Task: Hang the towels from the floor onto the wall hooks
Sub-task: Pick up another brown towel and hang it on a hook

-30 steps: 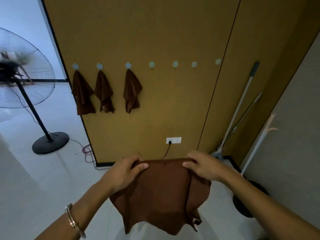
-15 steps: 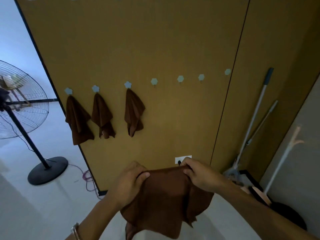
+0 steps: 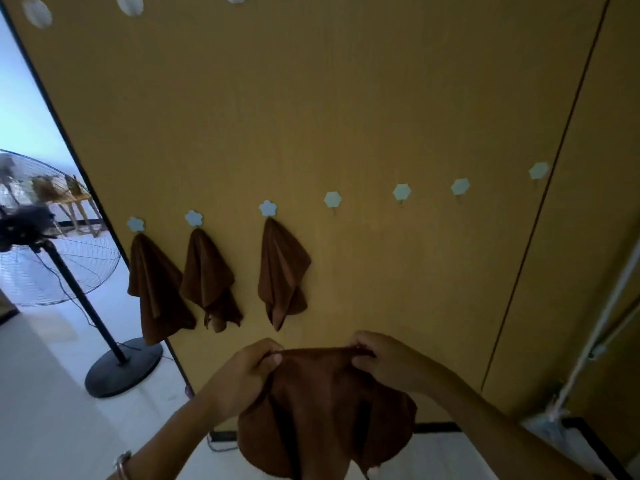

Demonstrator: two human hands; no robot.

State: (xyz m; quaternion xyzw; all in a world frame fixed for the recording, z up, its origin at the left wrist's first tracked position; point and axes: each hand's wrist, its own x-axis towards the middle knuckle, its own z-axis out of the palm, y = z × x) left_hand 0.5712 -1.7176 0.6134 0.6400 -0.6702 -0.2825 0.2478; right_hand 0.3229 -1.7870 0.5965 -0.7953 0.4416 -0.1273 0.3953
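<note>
Both hands, left hand (image 3: 250, 370) and right hand (image 3: 384, 363), pinch a brown towel (image 3: 325, 407) at six o'clock, carrying it wallward. Next, probably, lift toward the empty hook (image 3: 332, 199) at twelve o'clock.

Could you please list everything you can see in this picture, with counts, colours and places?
hung towels: three, brown, on flower hooks
held towel: one, brown, low centre
flower hooks: three, pale blue, row's left
hexagon hooks: four, pale blue, empty, row's right
round discs: three, white, top left
wall: one, ochre, behind
pedestal fan: one, black, floor left
pole: one, white, far right
bracelet: one, silvery, left wrist
left hand: one, fingers grip held towel's top edge
right hand: one, fingers grip same edge
</note>
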